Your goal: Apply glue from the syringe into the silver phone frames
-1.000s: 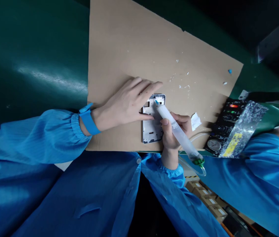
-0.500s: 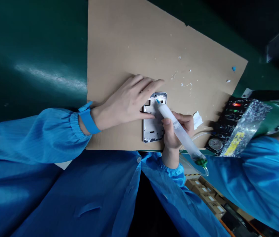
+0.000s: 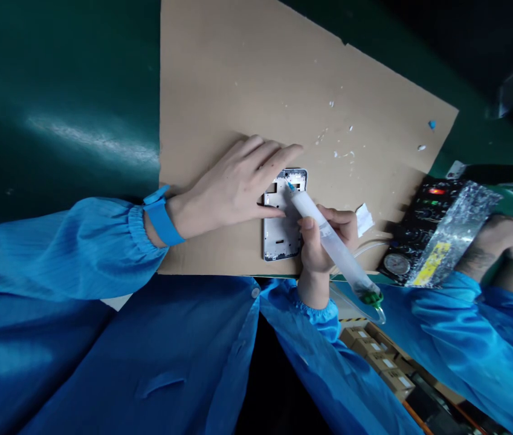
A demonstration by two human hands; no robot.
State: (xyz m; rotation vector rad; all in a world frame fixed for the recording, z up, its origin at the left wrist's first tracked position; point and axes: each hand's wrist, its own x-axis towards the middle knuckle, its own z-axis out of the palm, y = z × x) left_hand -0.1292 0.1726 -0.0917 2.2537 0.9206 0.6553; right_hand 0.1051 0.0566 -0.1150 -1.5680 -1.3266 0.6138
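Note:
A phone's metal middle frame (image 3: 278, 232) lies on a cardboard sheet (image 3: 220, 78), small openings and tiny parts along its rim. My left hand (image 3: 238, 181) rests across its left side, open, fingers stretched over the upper left corner and thumb on the frame. In my right hand (image 3: 322, 241) is a translucent dispensing syringe (image 3: 342, 252), gripped between thumb and fingers. Its blue needle tip (image 3: 290, 186) points at the frame's top end; whether it touches cannot be made out. A green cap (image 3: 371, 298) with a clear hose closes the syringe's rear end.
Right of my right hand stands a dispenser control box (image 3: 437, 232) with a gauge and red display. A white paper scrap (image 3: 364, 219) lies beside it. Glue crumbs (image 3: 342, 154) dot the cardboard. A co-worker's forearms (image 3: 487, 248) reach in at right; cartons (image 3: 378, 356) stand below.
At the right, a co-worker's hands and forearms have moved into view behind the control box. My two hands, the syringe and the phone frame look almost unmoved.

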